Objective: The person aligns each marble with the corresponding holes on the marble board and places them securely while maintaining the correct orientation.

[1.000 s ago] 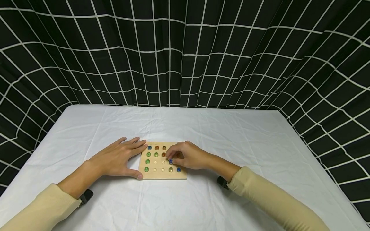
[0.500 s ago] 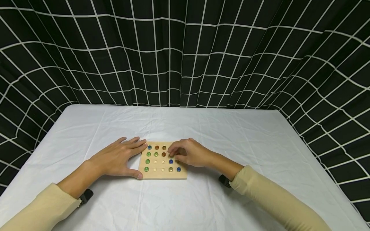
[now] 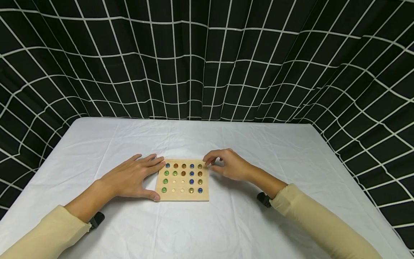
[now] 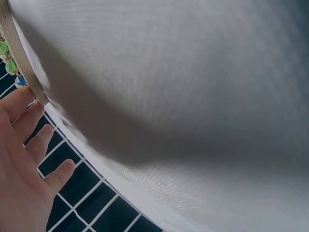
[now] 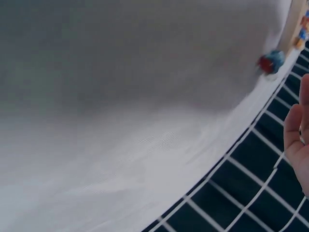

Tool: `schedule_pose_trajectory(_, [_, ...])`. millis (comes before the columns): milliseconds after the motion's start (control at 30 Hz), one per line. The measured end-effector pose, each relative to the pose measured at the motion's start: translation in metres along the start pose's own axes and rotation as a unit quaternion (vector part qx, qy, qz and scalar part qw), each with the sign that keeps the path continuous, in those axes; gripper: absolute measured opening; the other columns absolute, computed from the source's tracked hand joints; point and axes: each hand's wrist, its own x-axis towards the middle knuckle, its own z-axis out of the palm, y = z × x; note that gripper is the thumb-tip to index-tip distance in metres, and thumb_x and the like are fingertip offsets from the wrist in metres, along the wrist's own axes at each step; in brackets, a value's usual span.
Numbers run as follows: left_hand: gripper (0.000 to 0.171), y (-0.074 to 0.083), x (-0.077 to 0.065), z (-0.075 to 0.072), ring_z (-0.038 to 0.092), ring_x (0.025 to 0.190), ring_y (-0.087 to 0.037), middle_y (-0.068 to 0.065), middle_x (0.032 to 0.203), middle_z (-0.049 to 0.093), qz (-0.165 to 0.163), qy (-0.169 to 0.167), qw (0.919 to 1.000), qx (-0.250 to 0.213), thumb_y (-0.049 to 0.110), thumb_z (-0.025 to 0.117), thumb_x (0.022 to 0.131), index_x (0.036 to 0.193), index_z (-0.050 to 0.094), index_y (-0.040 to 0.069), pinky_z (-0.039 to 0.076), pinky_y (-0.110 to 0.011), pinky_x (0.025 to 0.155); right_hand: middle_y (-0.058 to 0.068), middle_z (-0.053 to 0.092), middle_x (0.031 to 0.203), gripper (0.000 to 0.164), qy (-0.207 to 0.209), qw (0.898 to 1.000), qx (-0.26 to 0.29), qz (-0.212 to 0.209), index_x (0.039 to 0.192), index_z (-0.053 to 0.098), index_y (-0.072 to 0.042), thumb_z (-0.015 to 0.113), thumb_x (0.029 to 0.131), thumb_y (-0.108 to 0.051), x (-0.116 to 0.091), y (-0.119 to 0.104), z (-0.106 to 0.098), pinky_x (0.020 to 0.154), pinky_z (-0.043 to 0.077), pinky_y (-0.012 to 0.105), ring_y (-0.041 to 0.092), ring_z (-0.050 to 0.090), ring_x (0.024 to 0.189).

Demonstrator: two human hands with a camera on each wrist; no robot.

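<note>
Presently, the wooden board [image 3: 187, 197] lies flat between your two hands: it is just to the right of your left hand [image 3: 130, 178], and its far right corner is near the fingertips of your right hand [image 3: 231, 165]. I would judge this board to be light and stiff, so it may slide easily on the white cloth [image 3: 275, 154], and it is best taken by its side edges. The round marbles [image 3: 191, 181] sit in rows upon it, green ones near your left hand, blue and amber ones toward your right hand; between them, four pale hollows [image 3: 174, 182] carry no marble. The marbles look like glass, therefore they are probably hard, smooth and ready to roll away; it seems wise to pinch each one softly by its sides, with thumb and forefinger. Your left hand is spread wide: its forefinger touches the far left corner of the board and its thumb rests at the near left corner, which appears to steady it without a grip. Your right hand is half bent and loose, with a gap between thumb and forefinger where I see nothing held. Beside it, the right wrist view shows a blurred red and blue ball [image 5: 272, 62], just past the board's end; whether a fingertip touches this ball, I cannot tell.
</note>
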Motion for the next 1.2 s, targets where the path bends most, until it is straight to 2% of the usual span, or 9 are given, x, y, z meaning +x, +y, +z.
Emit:
schedule_pose_trajectory(133, [0.113, 0.0, 0.0, 0.0, 0.036, 0.144, -0.032, -0.005, 0.156, 0.04, -0.001, -0.001, 1.0, -0.002, 0.091, 0.051, 0.07, 0.152, 0.043, 0.013, 0.027, -0.062, 0.113, 0.002, 0.074, 0.1, 0.025, 0.005, 1.0, 0.006, 0.023, 0.112, 0.07, -0.006, 0.069, 0.087, 0.0, -0.008, 0.009, -0.005, 0.087, 0.049, 0.049, 0.018, 0.065, 0.096])
schedule_pose_trajectory(433, [0.113, 0.0, 0.0, 0.0, 0.035, 0.144, -0.032, -0.005, 0.157, 0.04, -0.001, -0.002, 1.0, -0.003, 0.091, 0.051, 0.069, 0.152, 0.043, 0.014, 0.027, -0.062, 0.114, -0.002, 0.074, 0.098, 0.026, 0.008, 0.999, -0.013, 0.036, 0.108, 0.072, -0.009, 0.076, 0.084, -0.002, -0.019, 0.027, -0.007, 0.082, 0.05, 0.041, 0.017, 0.066, 0.094])
schedule_pose_trajectory(1000, [0.114, 0.001, 0.0, 0.0, 0.035, 0.145, -0.031, -0.005, 0.157, 0.039, -0.004, -0.004, 1.0, -0.003, 0.091, 0.051, 0.069, 0.152, 0.043, 0.014, 0.026, -0.061, 0.114, -0.002, 0.073, 0.094, 0.027, 0.022, 0.999, -0.015, 0.026, 0.107, 0.071, -0.007, 0.08, 0.082, -0.006, -0.023, 0.033, -0.008, 0.077, 0.051, 0.036, 0.017, 0.067, 0.09])
schedule_pose_trajectory(1200, [0.113, 0.001, 0.0, -0.001, 0.035, 0.145, -0.032, -0.005, 0.157, 0.039, -0.004, -0.004, 1.0, -0.003, 0.091, 0.051, 0.07, 0.152, 0.043, 0.014, 0.026, -0.061, 0.114, -0.002, 0.072, 0.094, 0.027, 0.014, 0.999, -0.017, 0.04, 0.108, 0.071, -0.005, 0.08, 0.082, -0.005, -0.023, 0.034, -0.006, 0.077, 0.054, 0.031, 0.015, 0.066, 0.088])
